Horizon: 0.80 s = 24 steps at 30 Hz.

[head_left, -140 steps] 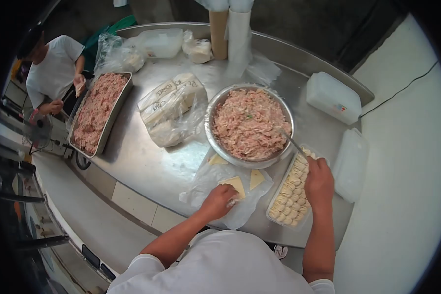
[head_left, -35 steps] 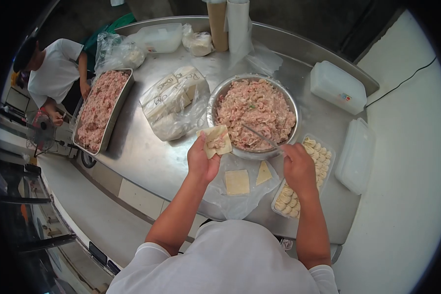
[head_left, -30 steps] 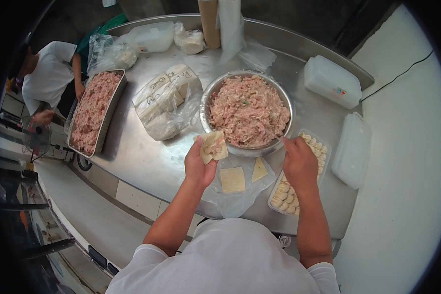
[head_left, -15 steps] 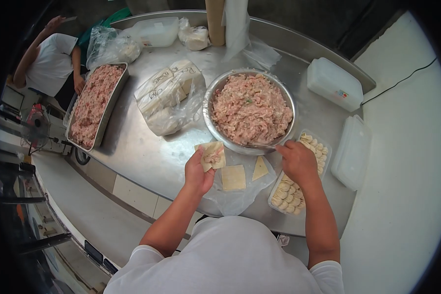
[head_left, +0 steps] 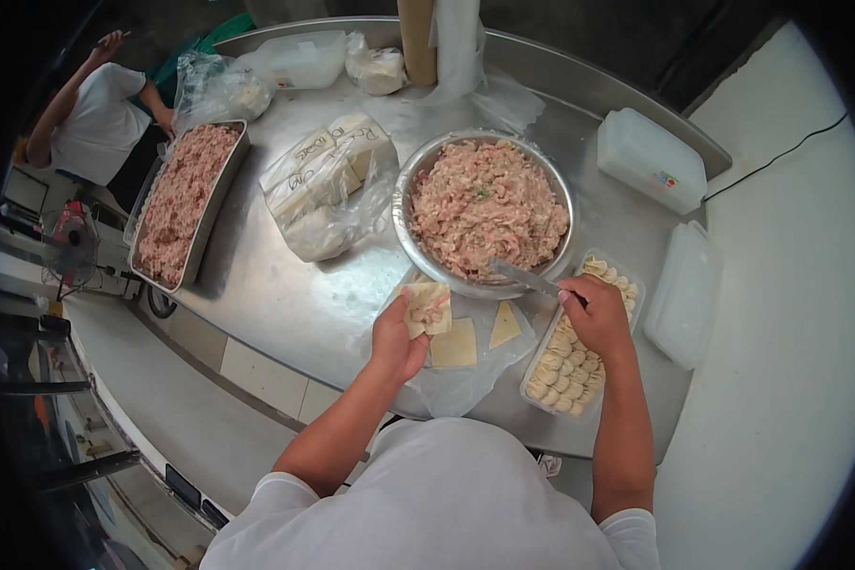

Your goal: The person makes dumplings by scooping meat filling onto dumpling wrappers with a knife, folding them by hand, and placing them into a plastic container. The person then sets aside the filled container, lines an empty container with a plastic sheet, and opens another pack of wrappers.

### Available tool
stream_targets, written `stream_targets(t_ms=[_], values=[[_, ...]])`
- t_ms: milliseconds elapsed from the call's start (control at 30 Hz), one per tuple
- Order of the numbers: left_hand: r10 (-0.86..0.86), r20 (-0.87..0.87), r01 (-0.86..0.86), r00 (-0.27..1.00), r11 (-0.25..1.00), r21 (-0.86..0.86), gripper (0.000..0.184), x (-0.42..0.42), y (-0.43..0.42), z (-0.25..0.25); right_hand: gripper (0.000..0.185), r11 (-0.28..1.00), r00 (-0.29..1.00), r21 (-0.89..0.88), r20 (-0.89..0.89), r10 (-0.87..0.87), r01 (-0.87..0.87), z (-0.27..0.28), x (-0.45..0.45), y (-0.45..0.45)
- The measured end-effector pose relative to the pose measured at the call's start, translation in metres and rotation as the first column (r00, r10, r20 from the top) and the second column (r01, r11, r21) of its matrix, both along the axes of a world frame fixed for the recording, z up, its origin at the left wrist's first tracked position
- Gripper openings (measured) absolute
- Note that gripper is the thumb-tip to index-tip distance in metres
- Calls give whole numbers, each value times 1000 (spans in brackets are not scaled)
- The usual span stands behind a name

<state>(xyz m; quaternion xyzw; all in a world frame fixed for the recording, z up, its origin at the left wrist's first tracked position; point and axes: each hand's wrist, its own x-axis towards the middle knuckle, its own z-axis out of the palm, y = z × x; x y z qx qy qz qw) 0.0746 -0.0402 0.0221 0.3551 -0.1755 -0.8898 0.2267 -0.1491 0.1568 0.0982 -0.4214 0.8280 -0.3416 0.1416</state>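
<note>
Resting in the left hand, a square wrapper is pinched between thumb and fingers, a dab of filling on it, just off the near side of the steel bowl. A flat blade is gripped in the curled fingers of the right hand, tip over the minced meat. Filling could be spilled if the wrapper is tilted, or the wrapper torn if scraped too hard. Dumplings beneath the right hand could be squashed if it is lowered.
</note>
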Motion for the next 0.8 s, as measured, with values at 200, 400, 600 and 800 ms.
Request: stream_targets(t_ms=[200, 400, 600, 800], values=[[-5, -40, 6, 999, 1000, 29, 42, -4, 6, 5, 17, 978, 997, -199, 40, -63, 69, 24, 17, 8], [3, -129, 9, 992, 996, 91, 41, -10, 8, 29, 22, 995, 982, -68, -176, 66, -79, -3, 76, 4], [86, -107, -80, 991, 995, 63, 40, -17, -5, 18, 26, 998, 941, 39, -335, 53, -42, 10, 89, 12], [80, -213, -76, 974, 997, 28, 37, -29, -6, 37, 24, 986, 985, -167, -168, -40, 12, 14, 98, 3]])
